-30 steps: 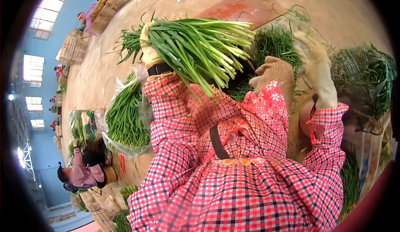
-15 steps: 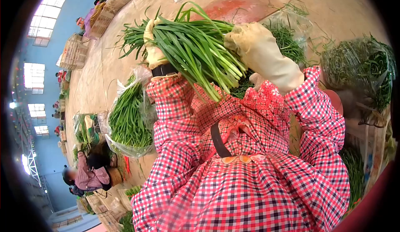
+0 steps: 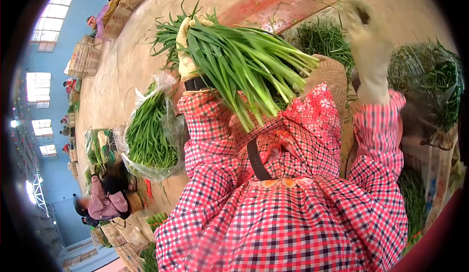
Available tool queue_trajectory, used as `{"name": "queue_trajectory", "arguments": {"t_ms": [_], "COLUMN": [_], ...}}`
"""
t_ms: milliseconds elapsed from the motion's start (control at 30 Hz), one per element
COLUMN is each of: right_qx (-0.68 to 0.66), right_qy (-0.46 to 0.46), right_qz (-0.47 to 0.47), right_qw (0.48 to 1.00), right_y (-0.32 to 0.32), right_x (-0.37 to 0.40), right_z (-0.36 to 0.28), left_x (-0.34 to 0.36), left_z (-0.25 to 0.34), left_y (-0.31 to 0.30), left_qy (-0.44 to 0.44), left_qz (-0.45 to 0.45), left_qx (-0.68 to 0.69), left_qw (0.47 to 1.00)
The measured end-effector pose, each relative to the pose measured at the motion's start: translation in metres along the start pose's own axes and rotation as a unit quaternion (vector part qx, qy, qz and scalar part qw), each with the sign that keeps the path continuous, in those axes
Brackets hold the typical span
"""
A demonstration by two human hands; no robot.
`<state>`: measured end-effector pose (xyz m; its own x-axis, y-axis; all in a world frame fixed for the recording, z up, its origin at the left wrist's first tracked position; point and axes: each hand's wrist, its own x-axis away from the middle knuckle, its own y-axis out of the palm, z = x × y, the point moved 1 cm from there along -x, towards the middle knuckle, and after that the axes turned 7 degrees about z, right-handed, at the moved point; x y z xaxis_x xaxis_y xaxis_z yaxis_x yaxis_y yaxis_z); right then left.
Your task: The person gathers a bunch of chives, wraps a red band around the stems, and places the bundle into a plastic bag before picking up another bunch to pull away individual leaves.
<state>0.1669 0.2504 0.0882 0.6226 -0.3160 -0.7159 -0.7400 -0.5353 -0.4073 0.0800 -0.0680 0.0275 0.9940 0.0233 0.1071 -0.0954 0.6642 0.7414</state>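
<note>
My left hand (image 3: 185,49), in a pale glove, is wrapped round a large bundle of long green leafy stalks (image 3: 244,59). The leaf tips stick out beyond the hand at the left, and the pale stem ends fan toward my lap at the right. My right hand (image 3: 364,32), also gloved and smeared by motion, is raised to the right of the bundle, apart from it. A dark gap shows between its curved fingers; whether they hold anything is unclear. Behind the stems, near my right hand, loose greens (image 3: 325,40) lie on clear plastic.
A plastic bag of greens (image 3: 154,135) stands at the left, and another (image 3: 425,76) at the right. A reddish board (image 3: 273,3) lies on the floor ahead. A person (image 3: 105,198) sits at lower left, near boxes. Cartons (image 3: 84,59) line the far left.
My right hand has left the stem ends and moved up and to the right. The stems have spread out toward the right, while my left hand keeps its hold and has shifted slightly right.
</note>
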Motion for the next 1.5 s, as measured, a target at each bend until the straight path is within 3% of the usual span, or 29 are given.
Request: {"name": "queue_trajectory", "arguments": {"t_ms": [33, 133, 200, 300, 367, 433, 533, 567, 633, 700, 733, 800, 867, 900, 933, 967, 1000, 1033, 1067, 1100, 1133, 1200, 1233, 1267, 1333, 1400, 1433, 1467, 1500], "right_qx": [-0.027, -0.191, -0.131, 0.014, 0.0, -0.003, 0.096, 0.152, 0.181, 0.166, 0.153, 0.139, -0.146, -0.241, -0.328, -0.365, -0.463, -0.432, -0.382, -0.31, -0.197, -0.243, -0.265, -0.245, -0.313, -0.252, -0.311, -0.232, -0.301], "right_qy": [-0.117, -0.209, -0.229, -0.232, -0.214, -0.203, -0.25, -0.315, -0.324, -0.347, -0.365, -0.326, -0.184, -0.027, 0.132, 0.249, 0.248, 0.262, 0.156, 0.059, 0.022, 0.136, 0.193, 0.228, 0.323, 0.244, 0.299, 0.228, 0.285], "right_qz": [0.052, -0.128, -0.286, -0.268, -0.252, -0.238, -0.182, -0.125, -0.08, -0.09, -0.05, -0.144, -0.171, -0.196, -0.213, -0.292, -0.297, -0.258, -0.201, -0.125, -0.073, -0.104, -0.118, -0.199, -0.246, -0.27, -0.265, -0.231, -0.208], "right_qw": [0.991, 0.95, 0.921, 0.935, 0.944, 0.95, 0.946, 0.928, 0.925, 0.919, 0.917, 0.924, 0.957, 0.95, 0.911, 0.849, 0.797, 0.823, 0.889, 0.941, 0.977, 0.955, 0.937, 0.921, 0.859, 0.897, 0.862, 0.917, 0.886], "right_y": [-0.01, -0.017, -0.016, 0.009, 0.011, 0.014, 0.024, 0.037, 0.054, 0.058, 0.074, 0.076, 0.078, 0.078, 0.072, 0.05, 0.047, 0.021, 0.01, 0.0, -0.013, -0.016, -0.017, -0.017, -0.006, 0.014, 0.017, 0.02, 0.026], "right_x": [0.005, 0.042, 0.065, 0.076, 0.074, 0.073, 0.08, 0.088, 0.089, 0.078, 0.082, 0.076, 0.064, 0.064, 0.056, 0.037, 0.031, 0.018, 0.021, 0.023, 0.028, 0.04, 0.05, 0.061, 0.08, 0.093, 0.091, 0.089, 0.089], "right_z": [-0.006, -0.03, -0.048, -0.029, -0.032, -0.042, -0.052, -0.043, -0.051, -0.055, -0.049, -0.043, -0.03, -0.028, -0.038, -0.042, -0.017, -0.022, -0.006, 0.009, 0.014, 0.013, 0.014, 0.012, 0.004, 0.004, -0.005, -0.007, -0.003], "left_x": [-0.006, -0.01, -0.008, -0.003, 0.007, -0.002, 0.004, 0.007, 0.012, 0.036, 0.036, 0.027, 0.028, 0.015, 0.012, 0.018, 0.019, 0.018, 0.018, 0.018, 0.02, 0.025, 0.018, 0.015, 0.015, 0.025, 0.024, 0.023, 0.016], "left_z": [0.002, -0.001, -0.003, -0.002, -0.002, 0.003, 0.0, -0.003, -0.011, -0.024, -0.03, -0.03, -0.03, -0.028, -0.027, -0.029, -0.032, -0.033, -0.034, -0.033, -0.032, -0.031, -0.028, -0.028, -0.029, -0.035, -0.035, -0.034, -0.036], "left_y": [-0.007, -0.016, -0.018, -0.011, -0.003, -0.016, -0.018, -0.016, -0.012, 0.005, -0.001, -0.004, 0.0, -0.011, -0.009, -0.008, -0.011, -0.015, -0.019, -0.022, -0.022, -0.02, -0.026, -0.029, -0.027, -0.013, -0.012, -0.011, -0.013], "left_qy": [-0.053, -0.096, -0.082, -0.087, -0.056, -0.046, -0.042, -0.042, -0.164, 0.045, -0.044, -0.088, -0.131, -0.166, -0.201, -0.163, -0.153, -0.142, -0.131, -0.179, -0.145, -0.073, -0.125, -0.095, -0.039, 0.001, -0.025, -0.05, -0.069], "left_qz": [-0.023, -0.061, -0.066, -0.047, -0.008, -0.053, -0.057, -0.048, -0.045, -0.002, -0.125, -0.049, -0.026, -0.03, -0.033, -0.004, 0.006, 0.015, 0.025, 0.01, 0.004, -0.01, 0.014, 0.017, 0.026, 0.046, 0.057, 0.069, 0.08], "left_qx": [0.05, 0.097, 0.073, 0.076, 0.075, 0.01, -0.008, -0.001, 0.217, -0.005, 0.16, 0.133, 0.135, 0.131, 0.127, 0.077, 0.071, 0.067, 0.062, 0.174, 0.158, 0.128, 0.167, 0.14, 0.086, 0.072, 0.07, 0.068, 0.062], "left_qw": [0.997, 0.989, 0.992, 0.992, 0.996, 0.998, 0.997, 0.998, 0.961, 0.999, 0.978, 0.986, 0.982, 0.977, 0.971, 0.984, 0.986, 0.987, 0.989, 0.968, 0.977, 0.989, 0.978, 0.985, 0.995, 0.996, 0.996, 0.994, 0.992]}}
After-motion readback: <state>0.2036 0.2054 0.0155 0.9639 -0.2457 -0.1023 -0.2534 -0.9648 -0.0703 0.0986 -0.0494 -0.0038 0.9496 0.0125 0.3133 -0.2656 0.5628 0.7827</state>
